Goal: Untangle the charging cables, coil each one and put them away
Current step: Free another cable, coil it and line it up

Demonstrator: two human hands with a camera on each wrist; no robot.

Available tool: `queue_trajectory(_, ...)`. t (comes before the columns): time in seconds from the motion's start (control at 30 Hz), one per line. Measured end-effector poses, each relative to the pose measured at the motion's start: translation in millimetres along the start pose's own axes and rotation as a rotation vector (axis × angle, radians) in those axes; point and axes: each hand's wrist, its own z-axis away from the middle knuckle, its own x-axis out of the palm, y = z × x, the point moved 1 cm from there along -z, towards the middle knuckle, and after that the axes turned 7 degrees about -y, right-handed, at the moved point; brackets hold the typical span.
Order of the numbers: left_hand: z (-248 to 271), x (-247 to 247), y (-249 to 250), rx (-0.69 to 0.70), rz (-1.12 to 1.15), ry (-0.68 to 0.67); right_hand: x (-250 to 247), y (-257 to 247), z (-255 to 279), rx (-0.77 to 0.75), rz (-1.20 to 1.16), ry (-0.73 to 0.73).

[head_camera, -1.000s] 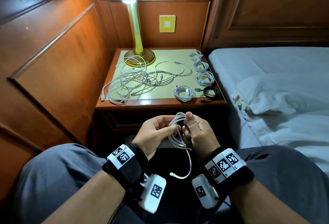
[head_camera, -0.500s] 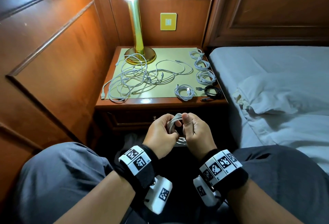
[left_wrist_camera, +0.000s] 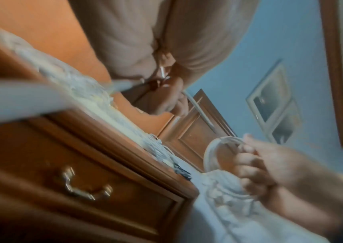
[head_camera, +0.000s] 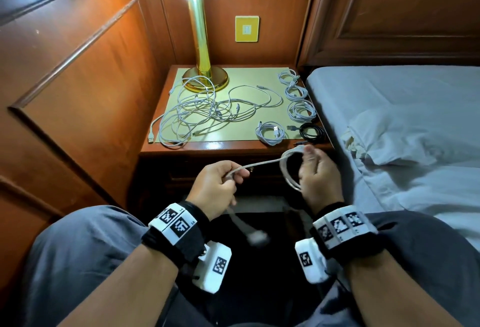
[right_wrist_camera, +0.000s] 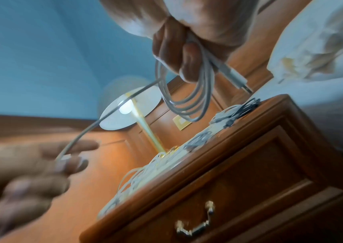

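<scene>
Head view: right hand (head_camera: 318, 170) holds the half-made coil (head_camera: 289, 170) of a white cable, fingers curled round the loops, in front of the nightstand. Left hand (head_camera: 220, 183) at 9 o'clock of it pinches the free run, which stretches taut between the two; tail end hangs below, blurred. On the surface (head_camera: 207, 146): tangle (head_camera: 205, 111) still loose at 12 o'clock of the hands, five done coils (head_camera: 301, 111) at 1 o'clock.

Left wrist view: blurry, but right hand's fingers are curled thru the loops.

Right wrist view: several even loops hang off the fingers (right_wrist_camera: 187, 65), one plug (right_wrist_camera: 237, 77) poking out.

To do it well, I'd judge: keep light tension w/ left, feed each turn same size as the rest, don't let loops slip off the fingers; tuck the tail last, then set beside the other coils.
</scene>
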Motion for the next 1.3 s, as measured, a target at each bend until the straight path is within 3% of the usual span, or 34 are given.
queue_trajectory(0.17, -3, -24, -1, 0.404, -0.416, 0.021, -23, 6, -11, 0.218, -0.443, 0.051)
queue_trajectory(0.23, 1, -15, -2, 0.480, -0.533, -0.016, -24, -2, -6, 0.246, -0.583, 0.035)
queue_trajectory(0.37, 13, 15, -2, 0.414, -0.798, -0.206, -19, -5, -3, 0.264, -0.846, 0.005)
queue_trajectory(0.47, 20, 29, 8, 0.364, -0.915, -0.389, -16, -5, -1, 0.259, -0.837, 0.007)
queue_trajectory(0.6, 25, 37, 14, 0.422, -0.753, -0.515, -12, -7, 7, 0.245, -0.716, -0.099)
queue_trajectory(0.7, 28, 34, 16, 0.593, -0.531, -0.424, -5, -12, 15, 0.185, -0.656, -0.218)
queue_trajectory(0.8, 25, 23, 21, 0.647, -0.379, -0.238, 2, -18, 22, 0.176, -0.573, -0.367)
queue_trajectory(1.0, 14, 3, 17, 0.582, -0.289, -0.012, 19, -22, 30, 0.170, -0.566, -0.585)
queue_trajectory(1.17, 7, 0, 10, 0.515, -0.322, 0.159, 23, -30, 37, 0.370, -0.770, -0.662)
queue_trajectory(1.3, 5, 5, 7, 0.501, -0.276, 0.217, 19, -32, 38, 0.441, -0.871, -0.694)
